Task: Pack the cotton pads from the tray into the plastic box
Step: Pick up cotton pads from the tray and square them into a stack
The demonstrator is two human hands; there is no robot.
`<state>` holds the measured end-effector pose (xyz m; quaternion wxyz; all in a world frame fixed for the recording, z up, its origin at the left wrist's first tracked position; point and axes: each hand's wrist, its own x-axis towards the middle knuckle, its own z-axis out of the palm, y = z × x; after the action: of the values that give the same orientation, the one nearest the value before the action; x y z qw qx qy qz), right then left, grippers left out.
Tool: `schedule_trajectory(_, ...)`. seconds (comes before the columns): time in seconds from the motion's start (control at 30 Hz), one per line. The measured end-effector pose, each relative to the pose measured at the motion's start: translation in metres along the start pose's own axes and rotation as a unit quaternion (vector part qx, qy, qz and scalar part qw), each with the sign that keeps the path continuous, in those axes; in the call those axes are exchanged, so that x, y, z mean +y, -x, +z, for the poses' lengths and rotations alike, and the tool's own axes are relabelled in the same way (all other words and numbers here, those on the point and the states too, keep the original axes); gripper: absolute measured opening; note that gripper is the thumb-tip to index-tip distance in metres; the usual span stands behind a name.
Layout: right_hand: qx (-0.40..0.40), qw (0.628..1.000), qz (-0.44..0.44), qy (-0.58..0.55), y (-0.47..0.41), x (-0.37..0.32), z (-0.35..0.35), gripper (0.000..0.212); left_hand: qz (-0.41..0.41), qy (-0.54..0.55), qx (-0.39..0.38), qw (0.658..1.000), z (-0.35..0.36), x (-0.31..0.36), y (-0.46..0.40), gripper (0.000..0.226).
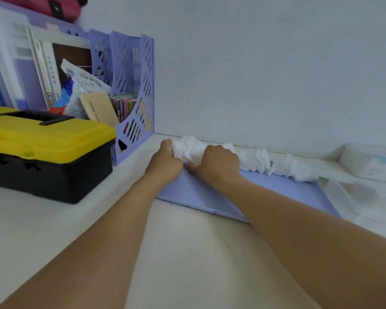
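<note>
A flat lilac tray (283, 192) lies on the white table against the wall. White cotton pads (259, 160) stand in a ragged row along its far edge. My left hand (165, 163) and my right hand (216, 163) both grip a bunch of these cotton pads (187, 148) at the row's left end, squeezing it between them. A clear plastic box (366, 195) sits to the right of the tray, blurred, and its contents are hard to tell.
A yellow-and-black toolbox (47, 150) stands at the left. Behind it, lilac file holders (134, 90) hold packets and booklets. A white carton (372, 163) rests at the far right by the wall. The wall rises directly behind the tray.
</note>
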<state>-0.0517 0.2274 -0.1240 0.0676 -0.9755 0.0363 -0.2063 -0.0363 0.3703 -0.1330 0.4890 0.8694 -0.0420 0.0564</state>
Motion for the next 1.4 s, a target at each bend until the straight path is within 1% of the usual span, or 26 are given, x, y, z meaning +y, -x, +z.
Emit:
schedule_trajectory(0.07, 0.009, 1.0, -0.009, 0.017, -0.001, -0.003, 0.0, 0.051, 0.003, -0.007, -0.007, 1.0, 0.001, 0.001, 0.004, 0.066)
schedule_trajectory(0.17, 0.016, 0.998, -0.036, 0.043, -0.002, -0.01, -0.002, 0.05, 0.004, 0.002, 0.0, 1.0, 0.001, 0.002, 0.007, 0.065)
schedule_trajectory(0.23, 0.025, 0.996, -0.057, 0.071, -0.003, -0.014, -0.004, 0.042, 0.008, 0.008, 0.001, 1.0, 0.0, 0.002, 0.006, 0.07)
schedule_trajectory(0.33, 0.031, 0.991, -0.082, 0.104, -0.005, -0.018, -0.006, 0.023, 0.032, 0.009, -0.012, 0.999, 0.0, 0.004, 0.008, 0.085)
schedule_trajectory(0.43, 0.02, 0.992, -0.072, 0.1, -0.004, -0.019, -0.007, 0.019, 0.045, -0.021, -0.017, 0.999, 0.0, 0.005, 0.011, 0.076)
schedule_trajectory(0.5, 0.028, 0.994, -0.063, 0.082, -0.004, -0.015, -0.006, 0.013, 0.038, -0.036, -0.015, 0.999, 0.0, 0.005, 0.01, 0.064)
schedule_trajectory(0.57, 0.031, 0.998, -0.041, 0.047, -0.003, -0.01, -0.009, 0.021, 0.034, -0.039, -0.006, 0.999, 0.0, 0.004, 0.009, 0.047)
schedule_trajectory(0.63, 0.028, 0.999, -0.008, -0.014, -0.001, -0.002, -0.016, 0.033, 0.034, -0.04, -0.001, 0.999, 0.001, 0.003, 0.007, 0.045)
schedule_trajectory(0.7, 0.036, 0.991, 0.026, -0.124, 0.0, 0.007, -0.033, 0.038, 0.033, -0.036, -0.004, 0.999, 0.0, 0.003, 0.006, 0.048)
schedule_trajectory(0.73, 0.034, 0.977, 0.041, -0.204, 0.001, 0.011, -0.043, 0.04, 0.037, -0.039, -0.007, 0.999, 0.0, 0.003, 0.006, 0.044)
schedule_trajectory(0.77, 0.024, 0.95, 0.059, -0.306, 0.004, 0.017, -0.057, 0.039, 0.04, -0.053, -0.011, 0.998, -0.001, 0.005, 0.008, 0.038)
schedule_trajectory(0.83, -0.035, 0.85, 0.1, -0.515, 0.016, 0.03, -0.084, 0.029, 0.043, -0.107, -0.011, 0.993, -0.001, 0.003, 0.01, 0.029)
schedule_trajectory(0.9, -0.107, 0.764, 0.121, -0.625, 0.032, 0.05, -0.105, 0.017, 0.029, -0.199, 0.004, 0.98, -0.004, 0.005, 0.017, 0.036)
schedule_trajectory(0.93, -0.127, 0.738, 0.123, -0.651, 0.04, 0.067, -0.115, 0.015, 0.043, -0.228, 0.032, 0.972, 0.0, 0.015, 0.023, 0.041)
schedule_trajectory(0.97, -0.145, 0.719, 0.123, -0.668, 0.048, 0.08, -0.12, 0.015, 0.073, -0.225, 0.072, 0.969, 0.001, 0.024, 0.029, 0.044)
schedule_trajectory(1.0, -0.155, 0.705, 0.125, -0.681, 0.054, 0.092, -0.124, 0.015, 0.108, -0.176, 0.1, 0.973, 0.002, 0.037, 0.037, 0.045)
schedule_trajectory(1.03, -0.162, 0.694, 0.128, -0.69, 0.061, 0.103, -0.127, 0.013, 0.128, -0.071, 0.105, 0.984, 0.006, 0.053, 0.047, 0.045)
schedule_trajectory(1.07, -0.161, 0.684, 0.131, -0.7, 0.066, 0.113, -0.128, 0.012, 0.106, 0.076, 0.063, 0.989, 0.011, 0.073, 0.058, 0.044)
schedule_trajectory(1.1, -0.159, 0.676, 0.132, -0.707, 0.071, 0.124, -0.129, 0.012, 0.058, 0.228, -0.022, 0.972, 0.02, 0.093, 0.071, 0.042)
schedule_trajectory(1.13, -0.16, 0.672, 0.129, -0.711, 0.074, 0.127, -0.128, 0.015, 0.005, 0.331, -0.127, 0.935, 0.027, 0.105, 0.08, 0.04)
schedule_trajectory(1.17, -0.154, 0.672, 0.124, -0.713, 0.079, 0.139, -0.13, 0.018, -0.014, 0.374, -0.228, 0.899, 0.042, 0.119, 0.09, 0.04)
schedule_trajectory(1.2, -0.151, 0.677, 0.118, -0.711, 0.081, 0.146, -0.13, 0.021, -0.009, 0.371, -0.296, 0.88, 0.053, 0.128, 0.097, 0.039)
schedule_trajectory(1.23, -0.147, 0.687, 0.113, -0.703, 0.083, 0.152, -0.132, 0.021, 0.006, 0.36, -0.329, 0.873, 0.064, 0.133, 0.101, 0.036)
schedule_trajectory(1.27, -0.139, 0.704, 0.111, -0.688, 0.084, 0.158, -0.135, 0.019, 0.023, 0.349, -0.335, 0.875, 0.072, 0.139, 0.103, 0.035)
schedule_trajectory(1.33, -0.103, 0.748, 0.113, -0.646, 0.086, 0.172, -0.144, 0.011, 0.028, 0.357, -0.316, 0.879, 0.087, 0.144, 0.101, 0.038)
schedule_trajectory(1.4, -0.083, 0.77, 0.109, -0.624, 0.089, 0.183, -0.15, 0.007, 0.027, 0.378, -0.306, 0.873, 0.098, 0.147, 0.099, 0.039)
